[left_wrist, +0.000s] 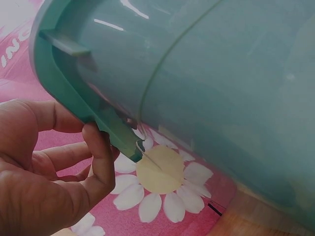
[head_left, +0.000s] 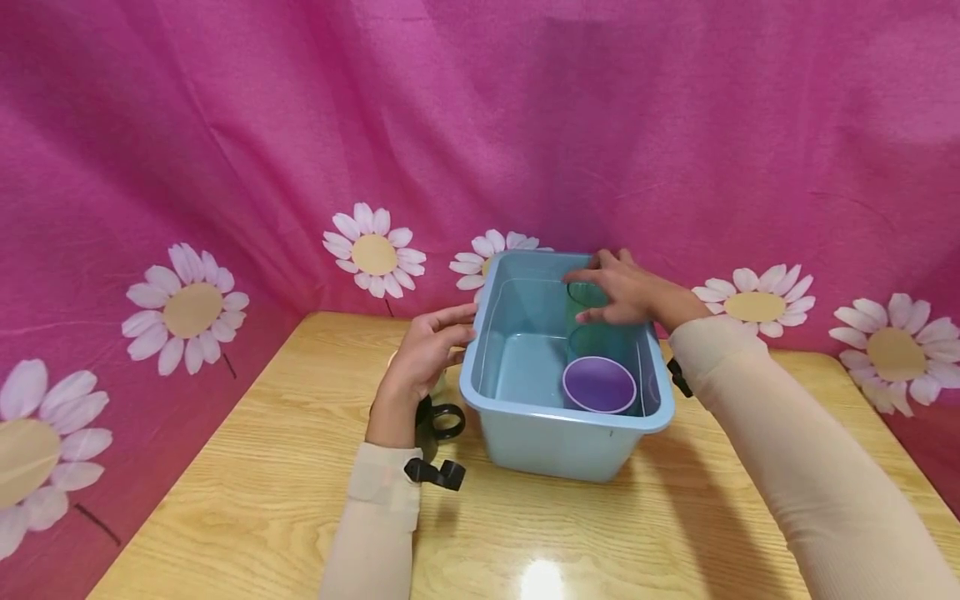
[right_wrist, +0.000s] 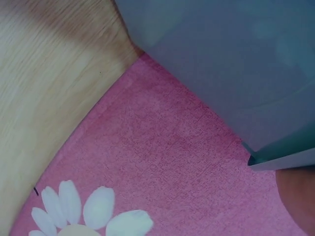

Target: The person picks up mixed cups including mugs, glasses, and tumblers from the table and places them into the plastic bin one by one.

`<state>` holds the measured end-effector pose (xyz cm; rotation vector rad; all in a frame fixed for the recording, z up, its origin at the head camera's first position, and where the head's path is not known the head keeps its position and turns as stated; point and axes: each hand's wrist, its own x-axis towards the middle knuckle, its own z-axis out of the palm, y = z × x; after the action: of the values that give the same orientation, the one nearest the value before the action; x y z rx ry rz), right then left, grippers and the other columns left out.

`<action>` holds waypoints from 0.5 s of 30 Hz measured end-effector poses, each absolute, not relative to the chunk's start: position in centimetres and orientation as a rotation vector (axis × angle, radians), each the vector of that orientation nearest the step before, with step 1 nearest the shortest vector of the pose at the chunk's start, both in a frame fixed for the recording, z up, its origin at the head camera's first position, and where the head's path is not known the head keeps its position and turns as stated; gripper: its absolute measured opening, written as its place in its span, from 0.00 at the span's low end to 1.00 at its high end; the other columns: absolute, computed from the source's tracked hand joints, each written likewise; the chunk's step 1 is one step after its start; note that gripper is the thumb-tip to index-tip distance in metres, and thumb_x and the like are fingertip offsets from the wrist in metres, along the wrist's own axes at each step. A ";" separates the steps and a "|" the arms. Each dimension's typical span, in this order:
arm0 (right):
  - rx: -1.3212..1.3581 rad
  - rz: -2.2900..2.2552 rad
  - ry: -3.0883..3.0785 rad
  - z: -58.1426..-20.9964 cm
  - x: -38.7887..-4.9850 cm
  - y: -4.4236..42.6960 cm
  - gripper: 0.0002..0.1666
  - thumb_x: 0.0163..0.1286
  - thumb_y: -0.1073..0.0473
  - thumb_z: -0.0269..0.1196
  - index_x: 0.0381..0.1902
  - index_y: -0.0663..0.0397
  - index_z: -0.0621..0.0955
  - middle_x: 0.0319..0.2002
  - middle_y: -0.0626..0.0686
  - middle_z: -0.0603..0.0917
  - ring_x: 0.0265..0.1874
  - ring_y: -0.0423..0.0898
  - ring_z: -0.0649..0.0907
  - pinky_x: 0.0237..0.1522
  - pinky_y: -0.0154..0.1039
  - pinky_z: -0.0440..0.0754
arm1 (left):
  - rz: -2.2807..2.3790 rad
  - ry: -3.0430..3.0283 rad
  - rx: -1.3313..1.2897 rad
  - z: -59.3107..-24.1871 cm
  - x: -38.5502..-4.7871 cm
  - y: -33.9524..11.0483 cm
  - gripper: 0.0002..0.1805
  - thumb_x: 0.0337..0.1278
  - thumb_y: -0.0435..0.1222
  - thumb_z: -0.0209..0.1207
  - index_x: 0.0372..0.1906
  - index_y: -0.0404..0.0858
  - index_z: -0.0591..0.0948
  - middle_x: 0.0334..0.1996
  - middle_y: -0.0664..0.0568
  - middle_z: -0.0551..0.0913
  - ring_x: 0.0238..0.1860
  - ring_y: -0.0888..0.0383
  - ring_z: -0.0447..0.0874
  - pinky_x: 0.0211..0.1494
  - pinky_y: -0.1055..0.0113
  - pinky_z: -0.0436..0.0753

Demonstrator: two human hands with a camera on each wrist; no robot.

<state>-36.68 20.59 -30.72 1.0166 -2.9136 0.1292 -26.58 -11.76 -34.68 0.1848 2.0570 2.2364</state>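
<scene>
A light blue plastic tub (head_left: 566, 442) stands on the table. My left hand (head_left: 431, 354) holds the rim on its left side; in the left wrist view, the fingers of that hand (left_wrist: 64, 162) bend around the green-looking rim (left_wrist: 74, 93). Inside the tub, along its right side, are a purple cup (head_left: 600, 385), a teal see-through cup (head_left: 592, 343) and a green see-through cup (head_left: 581, 293) at the back. My right hand (head_left: 618, 290) reaches over the right rim and grips the green cup from above, thumb on the near side.
A dark object with a black ring handle (head_left: 448, 422) stands left of the tub, partly behind my left wrist. Pink cloth with daisies (head_left: 480, 125) hangs around the wooden table (head_left: 247, 483). My right wrist view shows mostly the tub's outside (right_wrist: 211, 64), table and cloth.
</scene>
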 end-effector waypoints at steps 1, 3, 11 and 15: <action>1.013 0.121 -2.924 -30.7 -36.7 20.6 0.41 0.64 0.41 0.71 0.72 0.44 0.75 0.61 0.67 0.70 0.55 0.64 0.67 0.54 0.61 0.72 | 2.237 2.057 0.182 -34.7 -26.6 -11.7 0.23 0.66 0.30 0.59 0.65 0.38 0.81 0.60 0.45 0.82 0.47 0.50 0.83 0.50 0.60 0.85; 1.009 0.111 -2.945 -30.7 -36.6 20.5 0.41 0.63 0.40 0.72 0.72 0.44 0.75 0.62 0.66 0.70 0.56 0.63 0.67 0.54 0.61 0.72 | 2.234 2.060 0.182 -34.6 -26.6 -11.7 0.23 0.66 0.30 0.59 0.65 0.38 0.81 0.60 0.45 0.82 0.47 0.50 0.83 0.50 0.60 0.86; 0.960 0.096 -3.010 -30.7 -36.4 20.2 0.43 0.61 0.38 0.73 0.71 0.42 0.75 0.64 0.64 0.70 0.60 0.65 0.68 0.58 0.65 0.72 | 2.232 2.070 0.199 -34.7 -26.7 -11.7 0.23 0.66 0.30 0.59 0.65 0.37 0.81 0.60 0.44 0.82 0.47 0.51 0.83 0.50 0.61 0.86; 0.951 0.081 -3.034 -30.7 -36.5 20.2 0.44 0.61 0.36 0.72 0.72 0.42 0.73 0.65 0.64 0.69 0.63 0.67 0.67 0.60 0.69 0.71 | 2.234 2.067 0.196 -34.6 -26.6 -11.7 0.23 0.66 0.29 0.58 0.65 0.36 0.80 0.59 0.44 0.82 0.46 0.52 0.83 0.49 0.61 0.86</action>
<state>-36.50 20.16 -30.73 0.9511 -3.0344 0.0813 -26.64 -11.73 -34.63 0.1961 2.0671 2.2344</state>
